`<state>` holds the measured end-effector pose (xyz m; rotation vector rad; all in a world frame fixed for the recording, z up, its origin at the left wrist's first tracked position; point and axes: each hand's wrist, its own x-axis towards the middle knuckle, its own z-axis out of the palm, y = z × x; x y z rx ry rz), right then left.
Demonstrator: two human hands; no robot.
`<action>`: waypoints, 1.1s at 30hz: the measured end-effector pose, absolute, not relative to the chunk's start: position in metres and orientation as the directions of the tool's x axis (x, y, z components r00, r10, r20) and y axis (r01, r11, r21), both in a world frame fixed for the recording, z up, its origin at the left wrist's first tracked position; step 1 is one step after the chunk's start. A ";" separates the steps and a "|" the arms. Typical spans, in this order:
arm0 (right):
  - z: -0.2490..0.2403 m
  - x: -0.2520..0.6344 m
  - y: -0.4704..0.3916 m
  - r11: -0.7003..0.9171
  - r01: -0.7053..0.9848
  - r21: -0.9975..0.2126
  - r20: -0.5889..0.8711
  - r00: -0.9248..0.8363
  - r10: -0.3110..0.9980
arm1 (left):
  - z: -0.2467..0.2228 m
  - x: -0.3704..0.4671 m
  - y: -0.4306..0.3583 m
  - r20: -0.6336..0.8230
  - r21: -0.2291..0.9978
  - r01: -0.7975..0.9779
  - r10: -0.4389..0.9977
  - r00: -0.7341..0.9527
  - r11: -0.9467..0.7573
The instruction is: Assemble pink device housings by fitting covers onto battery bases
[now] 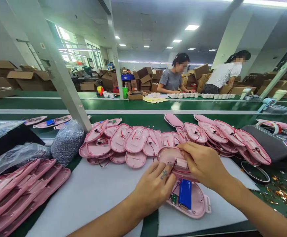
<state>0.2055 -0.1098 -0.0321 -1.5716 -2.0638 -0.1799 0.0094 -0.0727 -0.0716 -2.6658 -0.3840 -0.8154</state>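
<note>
My right hand [200,163] is closed on the upper right edge of a pink plastic shell [167,154], its inner side facing me. Red and black wires run inside this shell. At its lower left edge my left hand [155,184] is closed, fingers curled round the rim near the wires; its fingertips are partly hidden. Just below the raised shell lies a second pink shell [198,207], with a blue battery pack [185,194] and a small green circuit board [173,198] inside. My left hand covers part of that lower shell's left side.
Pink shells with wires [136,140] lie piled ahead, more [228,131] at right. Stacked shells [22,197] stand at left by a bag of screws [68,141]. A dark machine [267,141] sits right. Two people [170,77] work across the green bench [143,107].
</note>
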 end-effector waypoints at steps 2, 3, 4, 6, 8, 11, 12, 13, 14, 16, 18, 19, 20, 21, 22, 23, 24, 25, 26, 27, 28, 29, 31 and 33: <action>-0.033 0.204 -0.109 0.269 0.949 -0.163 0.506 -0.153 0.849 | -0.074 0.008 -0.071 0.571 -0.134 0.307 0.180 0.801 -0.942; -0.035 0.203 -0.109 0.257 0.957 -0.137 0.512 -0.153 0.845 | -0.075 0.007 -0.070 0.580 -0.065 0.288 0.199 0.790 -0.955; -0.036 0.203 -0.109 0.251 0.961 -0.117 0.518 -0.157 0.841 | -0.076 0.005 -0.069 0.592 0.018 0.272 0.230 0.773 -0.962; -0.038 0.202 -0.108 0.249 0.964 -0.095 0.529 -0.163 0.833 | -0.075 0.003 -0.067 0.585 0.213 0.244 0.323 0.744 -0.946; -0.039 0.201 -0.107 0.248 0.966 -0.075 0.536 -0.170 0.827 | -0.073 0.000 -0.065 0.500 0.441 0.221 0.443 0.744 -0.870; -0.039 0.204 -0.104 0.169 0.986 0.009 0.596 -0.141 0.790 | -0.069 -0.003 -0.064 0.311 0.732 0.185 0.562 0.766 -0.656; -0.039 0.206 -0.103 0.132 0.990 0.045 0.624 -0.131 0.771 | -0.068 -0.004 -0.064 0.261 0.779 0.181 0.573 0.777 -0.600; -0.039 0.208 -0.101 0.095 0.992 0.078 0.651 -0.123 0.749 | -0.067 -0.005 -0.063 0.226 0.797 0.189 0.573 0.788 -0.574; -0.040 0.210 -0.100 0.064 0.992 0.105 0.676 -0.118 0.728 | -0.067 -0.006 -0.063 0.202 0.794 0.204 0.565 0.800 -0.572; -0.041 0.213 -0.098 0.022 0.990 0.137 0.708 -0.114 0.697 | -0.067 -0.006 -0.063 0.173 0.786 0.227 0.558 0.812 -0.575; -0.042 0.216 -0.097 -0.011 0.989 0.150 0.722 -0.102 0.684 | -0.069 -0.006 -0.063 0.163 0.832 0.191 0.559 0.813 -0.521; -0.042 0.218 -0.096 -0.031 0.988 0.151 0.727 -0.090 0.680 | -0.070 -0.006 -0.064 0.160 0.862 0.163 0.563 0.811 -0.480; -0.043 0.220 -0.096 -0.052 0.988 0.148 0.732 -0.075 0.677 | -0.072 -0.006 -0.064 0.156 0.883 0.142 0.566 0.810 -0.447; -0.043 0.222 -0.095 -0.067 0.987 0.145 0.734 -0.062 0.676 | -0.073 -0.007 -0.064 0.159 0.888 0.134 0.568 0.807 -0.440; -0.042 0.226 -0.095 -0.076 0.987 0.141 0.732 -0.053 0.679 | -0.074 -0.008 -0.064 0.172 0.877 0.137 0.567 0.805 -0.460; -0.042 0.230 -0.095 -0.077 0.987 0.138 0.725 -0.048 0.687 | -0.076 -0.010 -0.064 0.199 0.853 0.139 0.560 0.804 -0.503; -0.041 0.234 -0.095 -0.064 0.989 0.135 0.710 -0.051 0.702 | -0.077 -0.011 -0.063 0.243 0.820 0.129 0.544 0.803 -0.558; -0.040 0.239 -0.096 -0.038 0.991 0.130 0.690 -0.063 0.721 | -0.078 -0.012 -0.062 0.297 0.781 0.112 0.524 0.798 -0.615; -0.038 0.244 -0.096 0.002 0.993 0.120 0.667 -0.083 0.740 | -0.079 -0.013 -0.061 0.355 0.744 0.094 0.510 0.784 -0.662; -0.037 0.248 -0.096 0.060 0.993 0.101 0.642 -0.111 0.759 | -0.079 -0.013 -0.060 0.407 0.717 0.078 0.507 0.760 -0.693; -0.035 0.251 -0.097 0.132 0.989 0.067 0.617 -0.145 0.774 | -0.080 -0.013 -0.059 0.448 0.703 0.070 0.516 0.730 -0.708; -0.033 0.253 -0.098 0.210 0.977 0.020 0.594 -0.181 0.784 | -0.081 -0.012 -0.059 0.479 0.697 0.070 0.537 0.695 -0.713; -0.030 0.251 -0.101 0.340 0.936 -0.087 0.564 -0.235 0.791 | -0.082 -0.008 -0.060 0.529 0.688 0.070 0.565 0.633 -0.722; -0.028 0.243 -0.105 0.420 0.889 -0.180 0.537 -0.269 0.800 | -0.083 -0.004 -0.062 0.611 0.634 0.073 0.556 0.563 -0.770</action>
